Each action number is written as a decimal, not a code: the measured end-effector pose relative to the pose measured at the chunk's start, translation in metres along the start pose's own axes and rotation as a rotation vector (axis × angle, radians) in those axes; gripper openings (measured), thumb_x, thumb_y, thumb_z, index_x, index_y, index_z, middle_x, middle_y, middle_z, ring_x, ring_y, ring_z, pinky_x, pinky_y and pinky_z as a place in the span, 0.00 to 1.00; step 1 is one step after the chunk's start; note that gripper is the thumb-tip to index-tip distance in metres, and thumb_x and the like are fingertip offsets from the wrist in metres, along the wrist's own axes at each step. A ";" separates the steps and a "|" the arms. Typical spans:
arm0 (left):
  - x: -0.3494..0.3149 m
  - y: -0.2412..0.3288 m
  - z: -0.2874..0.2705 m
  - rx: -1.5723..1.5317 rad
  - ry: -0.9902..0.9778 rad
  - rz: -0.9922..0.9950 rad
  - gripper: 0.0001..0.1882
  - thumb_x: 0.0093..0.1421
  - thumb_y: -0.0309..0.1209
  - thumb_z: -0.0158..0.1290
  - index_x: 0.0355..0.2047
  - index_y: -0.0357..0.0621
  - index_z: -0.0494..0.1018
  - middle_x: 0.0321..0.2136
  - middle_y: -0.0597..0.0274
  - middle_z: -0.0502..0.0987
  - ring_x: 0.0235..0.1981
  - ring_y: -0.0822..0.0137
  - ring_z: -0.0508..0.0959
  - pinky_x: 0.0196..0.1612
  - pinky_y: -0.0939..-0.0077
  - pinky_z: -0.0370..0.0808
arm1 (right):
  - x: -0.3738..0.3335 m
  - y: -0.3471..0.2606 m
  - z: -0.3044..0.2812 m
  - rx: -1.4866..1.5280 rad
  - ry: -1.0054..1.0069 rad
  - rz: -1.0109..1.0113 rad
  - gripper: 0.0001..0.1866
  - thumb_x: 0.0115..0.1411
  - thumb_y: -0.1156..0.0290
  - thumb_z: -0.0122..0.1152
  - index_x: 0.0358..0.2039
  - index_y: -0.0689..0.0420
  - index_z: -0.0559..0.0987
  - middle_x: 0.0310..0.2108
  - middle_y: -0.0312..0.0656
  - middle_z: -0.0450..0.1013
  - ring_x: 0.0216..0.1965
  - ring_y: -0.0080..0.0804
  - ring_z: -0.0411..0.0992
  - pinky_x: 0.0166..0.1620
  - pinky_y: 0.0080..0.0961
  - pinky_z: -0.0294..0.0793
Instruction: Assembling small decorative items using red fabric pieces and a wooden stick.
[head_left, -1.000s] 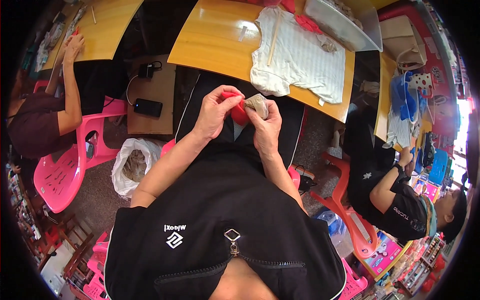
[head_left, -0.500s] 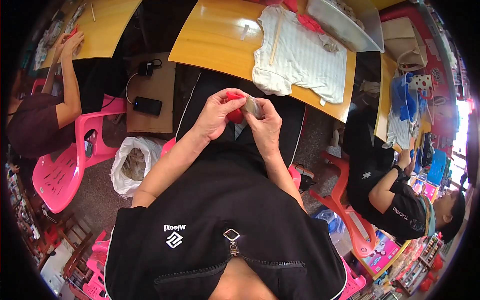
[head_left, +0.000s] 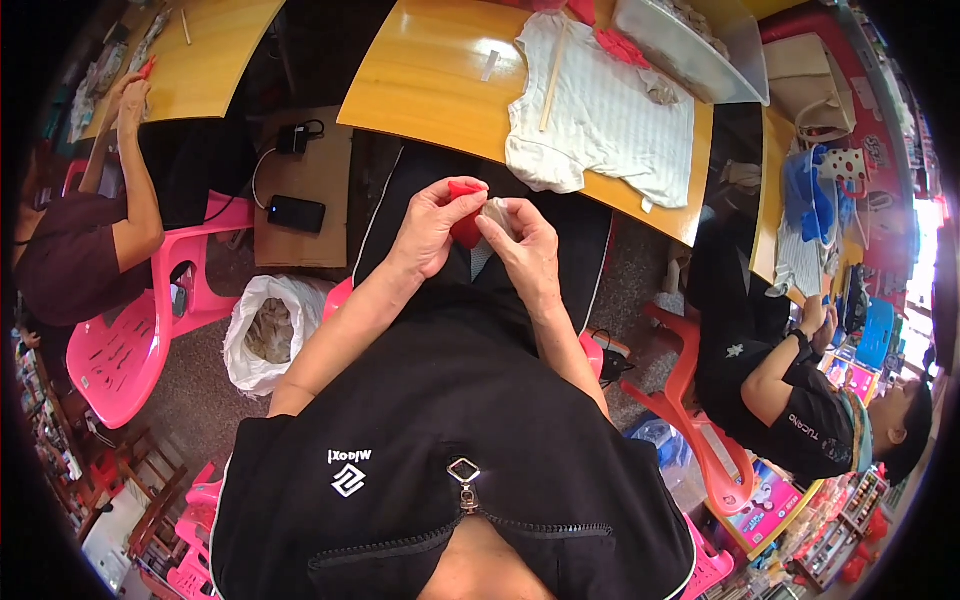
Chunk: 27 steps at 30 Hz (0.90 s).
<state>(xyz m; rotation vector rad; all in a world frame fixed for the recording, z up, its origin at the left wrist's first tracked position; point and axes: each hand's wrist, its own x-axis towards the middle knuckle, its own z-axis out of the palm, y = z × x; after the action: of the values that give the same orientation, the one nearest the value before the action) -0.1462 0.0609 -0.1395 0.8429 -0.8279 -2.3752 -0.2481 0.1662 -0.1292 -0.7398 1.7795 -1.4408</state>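
Close in front of my body, over my lap, both hands are raised and brought together. My left hand [head_left: 432, 232] is closed, pinching a small, soft red piece [head_left: 466, 230] that hangs down below the fingers. Against it, my right hand [head_left: 526, 250] grips a small beige-grey piece [head_left: 496, 211] between thumb and fingers. The two pieces meet or nearly meet; whether they are joined, I cannot tell. Their exact kind is too small to make out. Past my hands, a white cloth [head_left: 610, 130] lies spread on the yellow table [head_left: 420, 70].
A thin wooden stick [head_left: 553, 78] and a red bundle [head_left: 622, 46] lie on the cloth, beside a clear plastic bin [head_left: 690, 55]. A white sack [head_left: 245, 335] of beige pieces stands on the floor at left. Co-workers sit left, near a pink chair [head_left: 120, 365], and right.
The right fingers have shifted over the beige-grey piece, so less of it shows now. More of the red piece shows under the left thumb. Both hands stay in about the same place.
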 end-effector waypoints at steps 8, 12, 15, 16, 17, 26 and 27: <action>0.002 -0.004 0.002 -0.075 0.025 0.011 0.08 0.59 0.28 0.56 0.38 0.40 0.75 0.31 0.64 0.78 0.32 0.75 0.76 0.39 0.81 0.73 | 0.005 0.000 0.001 0.730 -0.002 0.104 0.06 0.57 0.78 0.60 0.34 0.59 0.72 0.28 0.36 0.74 0.27 0.18 0.71 0.33 0.16 0.71; 0.002 -0.006 0.003 -0.080 0.094 -0.004 0.08 0.59 0.30 0.56 0.36 0.40 0.75 0.31 0.64 0.78 0.32 0.74 0.76 0.39 0.80 0.73 | 0.008 0.003 0.002 0.813 0.044 0.149 0.06 0.57 0.78 0.60 0.34 0.60 0.72 0.28 0.35 0.74 0.27 0.18 0.71 0.34 0.15 0.71; 0.004 -0.012 -0.002 -0.061 0.063 0.002 0.08 0.59 0.30 0.56 0.36 0.40 0.75 0.31 0.64 0.78 0.32 0.75 0.76 0.39 0.80 0.73 | 0.009 0.007 0.002 0.825 0.024 0.182 0.06 0.57 0.77 0.60 0.34 0.60 0.72 0.29 0.36 0.74 0.28 0.18 0.72 0.34 0.15 0.72; 0.003 -0.012 -0.002 -0.061 0.063 0.001 0.08 0.59 0.30 0.56 0.36 0.40 0.75 0.31 0.64 0.78 0.32 0.75 0.76 0.39 0.80 0.73 | 0.009 0.008 0.003 0.681 0.062 0.150 0.06 0.57 0.76 0.61 0.34 0.60 0.73 0.29 0.35 0.74 0.27 0.17 0.71 0.32 0.14 0.71; 0.003 -0.012 -0.002 -0.078 0.071 0.005 0.08 0.59 0.30 0.56 0.36 0.40 0.75 0.31 0.64 0.78 0.32 0.75 0.76 0.39 0.80 0.73 | 0.009 0.008 0.004 0.536 0.099 0.118 0.06 0.57 0.76 0.62 0.34 0.60 0.74 0.29 0.34 0.74 0.27 0.17 0.71 0.31 0.14 0.71; 0.003 -0.001 0.003 -0.145 0.064 -0.007 0.08 0.59 0.30 0.56 0.37 0.40 0.76 0.32 0.63 0.78 0.33 0.74 0.76 0.40 0.79 0.73 | -0.002 -0.009 0.003 -0.039 0.045 -0.198 0.07 0.56 0.75 0.63 0.34 0.64 0.79 0.32 0.36 0.71 0.28 0.18 0.70 0.31 0.15 0.70; 0.003 0.000 0.001 -0.134 0.045 -0.007 0.08 0.59 0.30 0.56 0.37 0.39 0.76 0.32 0.63 0.78 0.33 0.73 0.76 0.40 0.79 0.73 | -0.002 -0.011 0.002 -0.039 0.045 -0.196 0.07 0.56 0.75 0.63 0.34 0.64 0.79 0.32 0.36 0.71 0.28 0.18 0.70 0.31 0.15 0.70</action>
<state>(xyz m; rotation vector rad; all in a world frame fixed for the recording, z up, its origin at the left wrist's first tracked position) -0.1493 0.0597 -0.1402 0.8425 -0.6413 -2.3788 -0.2453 0.1639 -0.1183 -0.9306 1.8141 -1.5647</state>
